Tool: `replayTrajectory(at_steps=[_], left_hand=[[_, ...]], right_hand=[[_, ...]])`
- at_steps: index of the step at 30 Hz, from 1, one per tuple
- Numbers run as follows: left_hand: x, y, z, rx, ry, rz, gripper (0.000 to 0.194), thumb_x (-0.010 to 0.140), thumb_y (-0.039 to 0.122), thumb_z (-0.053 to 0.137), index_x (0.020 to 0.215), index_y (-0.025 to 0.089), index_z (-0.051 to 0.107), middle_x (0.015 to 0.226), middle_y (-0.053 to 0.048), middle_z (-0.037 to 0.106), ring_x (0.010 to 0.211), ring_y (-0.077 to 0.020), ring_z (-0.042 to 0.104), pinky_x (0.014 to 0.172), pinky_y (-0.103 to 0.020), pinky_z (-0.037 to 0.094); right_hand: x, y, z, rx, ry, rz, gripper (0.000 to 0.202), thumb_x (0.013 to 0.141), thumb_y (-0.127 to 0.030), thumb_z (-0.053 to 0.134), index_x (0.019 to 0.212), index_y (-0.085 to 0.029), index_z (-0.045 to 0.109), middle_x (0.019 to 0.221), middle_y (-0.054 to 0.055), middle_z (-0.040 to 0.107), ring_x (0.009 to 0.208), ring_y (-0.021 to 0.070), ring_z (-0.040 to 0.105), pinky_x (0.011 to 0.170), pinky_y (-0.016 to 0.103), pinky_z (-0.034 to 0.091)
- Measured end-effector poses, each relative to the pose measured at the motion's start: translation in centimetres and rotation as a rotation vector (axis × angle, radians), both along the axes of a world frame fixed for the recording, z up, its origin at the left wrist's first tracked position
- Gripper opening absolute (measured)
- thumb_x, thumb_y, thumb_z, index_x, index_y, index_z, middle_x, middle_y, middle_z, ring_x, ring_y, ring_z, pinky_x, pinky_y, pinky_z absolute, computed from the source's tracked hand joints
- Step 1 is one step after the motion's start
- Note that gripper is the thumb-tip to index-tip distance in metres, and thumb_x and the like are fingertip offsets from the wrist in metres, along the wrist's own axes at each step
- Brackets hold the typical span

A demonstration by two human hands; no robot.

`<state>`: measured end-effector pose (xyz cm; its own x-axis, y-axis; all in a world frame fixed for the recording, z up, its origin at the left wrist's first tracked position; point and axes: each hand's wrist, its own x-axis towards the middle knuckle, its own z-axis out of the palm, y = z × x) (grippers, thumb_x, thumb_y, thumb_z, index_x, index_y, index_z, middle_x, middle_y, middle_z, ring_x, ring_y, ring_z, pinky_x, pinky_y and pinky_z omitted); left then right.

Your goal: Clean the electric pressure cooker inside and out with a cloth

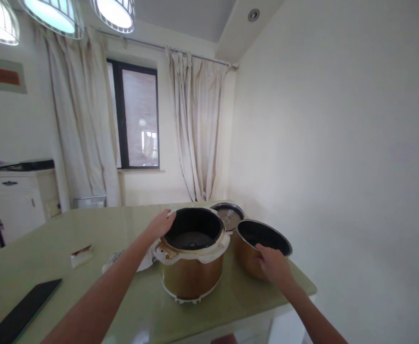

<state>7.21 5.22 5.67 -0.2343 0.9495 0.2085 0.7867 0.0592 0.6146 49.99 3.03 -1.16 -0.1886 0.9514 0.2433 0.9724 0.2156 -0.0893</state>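
A cooker body (191, 279) with a copper-coloured side, a dirty white collar and a dark hollow inside stands upright on the pale green table (134, 310). My left hand (162, 224) is closed on the left part of its rim, fingertips hooked at the edge. To the right is a copper-coloured inner pot (243, 253) with a dark inside and a shiny rim. My right hand (272, 265) grips this pot at its near rim, thumb over the edge. The pot looks slightly tilted, and whether its base touches the table I cannot tell. A round lid-like disc (229, 217) lies behind both.
A dark flat tablet or phone (23, 310) lies at the table's front left. A small white box (82, 256) and a crumpled white wrapper (147, 262) are left of the cooker body. A wall (356, 167) rises along the right side. Curtains (202, 124) hang behind.
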Motion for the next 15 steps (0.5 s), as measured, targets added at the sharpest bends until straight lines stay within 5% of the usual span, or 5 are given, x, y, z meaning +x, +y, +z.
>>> replayTrajectory(at_steps=[4,8,12,15], left_hand=[[1.5,0.3,-2.3,0.094,-0.034,0.041,0.052,0.096,0.048,0.045,0.121,0.009,0.067,0.133,-0.028,0.068,0.133,-0.0392,0.060,0.113,-0.048,0.041],[1.2,0.4,-3.5,0.177,-0.119,0.027,0.041,0.098,0.045,0.045,0.112,0.015,0.069,0.128,-0.023,0.071,0.135,-0.0347,0.058,0.116,-0.045,0.040],[1.0,0.5,-3.4,0.221,-0.206,0.038,0.047,0.102,0.047,0.037,0.121,0.016,0.067,0.135,-0.021,0.069,0.141,-0.0315,0.054,0.119,-0.043,0.037],[1.0,0.5,-3.2,0.247,-0.274,0.082,0.058,0.104,0.052,0.029,0.133,0.013,0.061,0.147,-0.022,0.061,0.146,-0.0319,0.050,0.121,-0.045,0.037]], right_hand=[[3.6,-1.3,4.1,0.013,0.388,-0.018,0.020,0.088,-0.041,0.062,0.088,-0.022,0.067,0.083,0.005,0.076,0.082,0.0274,0.070,0.072,0.033,0.046],[4.3,-3.5,10.7,0.030,0.683,0.205,0.036,0.083,-0.057,0.069,0.088,-0.021,0.069,0.079,0.003,0.073,0.077,0.0242,0.065,0.068,0.031,0.047],[0.1,-4.0,17.2,0.150,0.677,0.417,0.034,0.082,-0.053,0.075,0.079,-0.020,0.065,0.069,-0.001,0.063,0.069,0.0186,0.056,0.063,0.028,0.041],[-4.7,-2.3,20.3,0.182,0.593,0.616,0.030,0.082,-0.048,0.076,0.085,-0.019,0.068,0.075,-0.001,0.065,0.072,0.0176,0.054,0.067,0.028,0.041]])
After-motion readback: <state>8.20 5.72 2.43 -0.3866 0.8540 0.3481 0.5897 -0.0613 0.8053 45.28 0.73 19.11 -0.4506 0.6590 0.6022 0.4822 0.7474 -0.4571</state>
